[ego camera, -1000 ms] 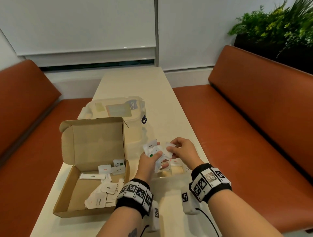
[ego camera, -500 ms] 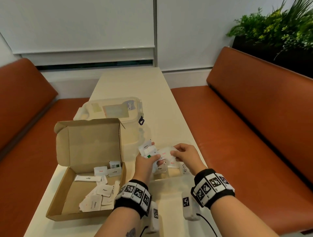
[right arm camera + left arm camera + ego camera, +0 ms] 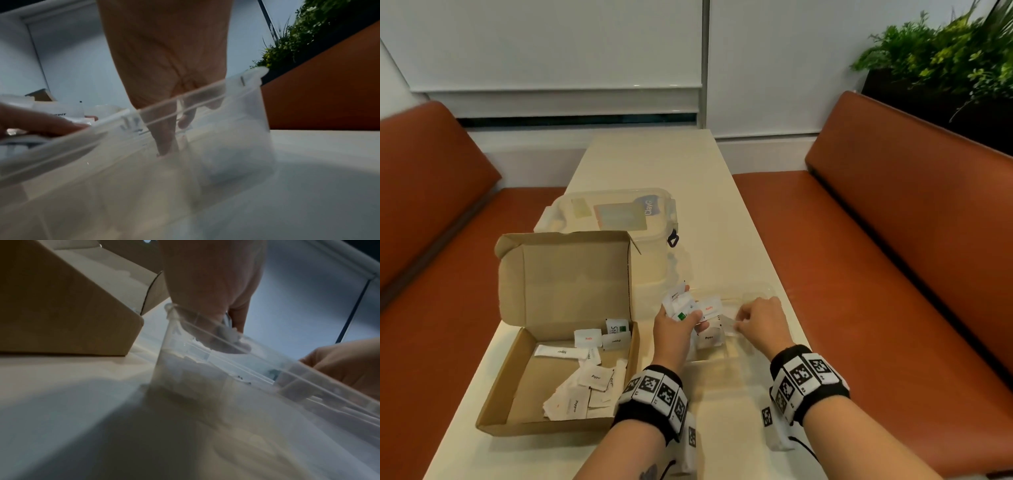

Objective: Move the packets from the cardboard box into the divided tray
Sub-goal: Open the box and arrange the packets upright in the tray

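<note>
An open cardboard box [image 3: 575, 277] at the left holds several white packets [image 3: 594, 377]. Just to its right stands the clear divided tray [image 3: 756, 289], with packets such as one [image 3: 709, 339] lying in its left part. My left hand [image 3: 678, 322] hovers over the tray's left end and grips a fanned bundle of packets [image 3: 681, 305]. My right hand [image 3: 743, 322] reaches down into a middle compartment, its fingers [image 3: 166, 146] pointing at the floor and pinching what looks like a blurred packet [image 3: 726, 323]. In the left wrist view the bundle [image 3: 230, 337] sits just above the tray rim [image 3: 205, 331].
A lidded clear plastic container [image 3: 613, 212] stands behind the box. Orange benches [image 3: 893, 274] run along both sides of the narrow table [image 3: 654, 161]. A planter with green plants [image 3: 945, 68] sits behind the right bench. The tray lies close to the table's right edge.
Both hands have dropped lower over the tray. The right hand has moved away from the bundle and down into a compartment, while the left hand keeps its packets.
</note>
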### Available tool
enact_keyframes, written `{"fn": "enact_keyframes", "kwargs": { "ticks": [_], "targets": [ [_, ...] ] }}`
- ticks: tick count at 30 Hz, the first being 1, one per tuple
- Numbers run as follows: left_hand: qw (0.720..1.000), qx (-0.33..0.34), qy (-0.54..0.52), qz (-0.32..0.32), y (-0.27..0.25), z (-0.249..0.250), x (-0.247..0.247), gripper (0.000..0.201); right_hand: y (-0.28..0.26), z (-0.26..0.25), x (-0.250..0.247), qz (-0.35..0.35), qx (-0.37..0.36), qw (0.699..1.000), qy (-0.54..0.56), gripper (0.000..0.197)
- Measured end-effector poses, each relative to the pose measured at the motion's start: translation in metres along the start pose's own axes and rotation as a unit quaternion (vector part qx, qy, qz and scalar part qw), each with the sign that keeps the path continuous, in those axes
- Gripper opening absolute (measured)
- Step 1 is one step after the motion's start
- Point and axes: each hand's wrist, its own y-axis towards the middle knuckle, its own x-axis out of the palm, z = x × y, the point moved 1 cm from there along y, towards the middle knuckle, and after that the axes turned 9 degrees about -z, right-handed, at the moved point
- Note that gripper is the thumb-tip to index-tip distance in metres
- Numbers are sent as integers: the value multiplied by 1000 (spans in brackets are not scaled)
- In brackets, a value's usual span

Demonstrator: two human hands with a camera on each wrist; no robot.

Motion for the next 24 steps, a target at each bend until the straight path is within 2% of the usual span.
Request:
{"fn": "enact_keyframes", "kwargs": {
  "ticks": [3,12,20,24],
  "targets": [
    [1000,2,-7,-5,0,-1,-1,53,2,1,2,11,-10,995,-94,14],
    [1000,-6,10,-15,1,-2,-2,55,9,-12,-1,-37,-55,970,-235,22],
    [999,-11,17,-24,0,-2,-2,57,15,-20,-3,-68,-79,952,-287,20],
    [999,-13,19,-25,1,-3,-2,56,12,-18,-2,-40,-91,959,-264,20]
  ]
}}
